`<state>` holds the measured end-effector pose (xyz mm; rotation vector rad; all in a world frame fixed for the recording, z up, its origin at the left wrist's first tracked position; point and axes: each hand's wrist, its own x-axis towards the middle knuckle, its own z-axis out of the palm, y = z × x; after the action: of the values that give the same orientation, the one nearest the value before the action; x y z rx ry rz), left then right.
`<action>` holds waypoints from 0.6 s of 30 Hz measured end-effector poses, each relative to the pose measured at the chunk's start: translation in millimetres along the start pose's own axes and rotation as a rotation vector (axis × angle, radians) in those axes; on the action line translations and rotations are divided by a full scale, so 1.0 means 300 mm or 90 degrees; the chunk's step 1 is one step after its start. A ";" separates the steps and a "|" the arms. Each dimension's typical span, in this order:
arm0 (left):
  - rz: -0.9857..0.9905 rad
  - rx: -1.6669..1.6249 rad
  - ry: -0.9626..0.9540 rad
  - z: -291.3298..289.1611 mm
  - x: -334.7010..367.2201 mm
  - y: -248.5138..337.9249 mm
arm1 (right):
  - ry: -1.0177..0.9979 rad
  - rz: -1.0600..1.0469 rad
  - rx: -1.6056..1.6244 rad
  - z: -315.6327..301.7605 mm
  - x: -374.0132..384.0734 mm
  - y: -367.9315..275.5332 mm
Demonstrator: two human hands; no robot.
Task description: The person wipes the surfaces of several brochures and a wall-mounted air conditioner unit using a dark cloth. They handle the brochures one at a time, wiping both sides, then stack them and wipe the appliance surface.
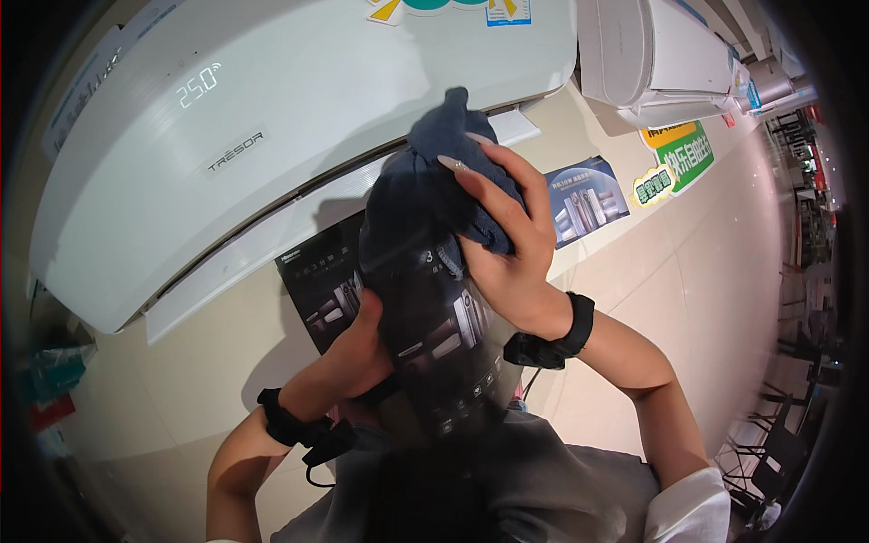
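Observation:
My right hand [518,267] is closed around a bunched dark blue cloth [407,204], with its index and middle fingers stretched over the folds. The cloth lies over the upper end of a glossy dark printed board [430,348] that bears pictures of appliances. My left hand [358,348] grips the board's left side, thumb pointing up and most fingers hidden. A similar dark printed sheet [321,299] shows to the left of that thumb. Just beyond the cloth is a large white wall-type air conditioner [299,100] with a lit display.
A second white air conditioner [674,59] is at the upper right. A dark blue printed sheet [588,199] and a green-and-yellow sign [683,158] lie to the right of my hands. Black chairs [769,452] stand at the far right. Pale tiles [625,362] surround my arms.

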<state>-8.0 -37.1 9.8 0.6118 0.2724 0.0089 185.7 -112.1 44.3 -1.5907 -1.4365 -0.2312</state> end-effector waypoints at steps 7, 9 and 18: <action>0.074 -0.388 -0.095 -0.149 0.029 -0.091 | -0.256 -0.160 0.046 -0.034 -0.259 -0.083; 0.044 -0.440 -0.211 -0.286 0.051 -0.149 | -0.335 -0.235 0.080 -0.028 -0.343 -0.115; 0.003 -0.150 0.318 -0.428 0.018 -0.268 | -0.524 -0.321 0.119 0.056 -0.549 0.014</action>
<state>-41.3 -29.8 -137.9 0.3670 0.7428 0.1977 133.8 -210.4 -78.4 -1.1777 -2.4067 0.3093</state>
